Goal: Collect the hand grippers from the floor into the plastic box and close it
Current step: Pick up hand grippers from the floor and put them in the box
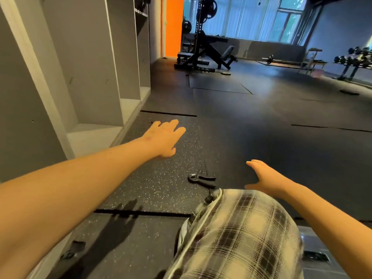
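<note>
A black hand gripper [202,180] with a metal spring lies on the speckled rubber floor, just beyond my plaid-clad knee [241,234]. Another dark gripper-like object [72,251] lies on the floor at the lower left, partly under my left forearm. My left hand [164,138] is stretched forward above the floor with straight fingers, holding nothing, up and left of the gripper. To the gripper's right my right hand [265,178] hovers, fingers straight and empty. No plastic box is in view.
Grey open lockers [80,77] line the left side. A black squat rack with a bench [203,49] stands far ahead, a barbell [268,59] and dumbbell rack [354,59] at the far right. Dark objects lie on the floor at the lower right [316,255] and far right [349,92].
</note>
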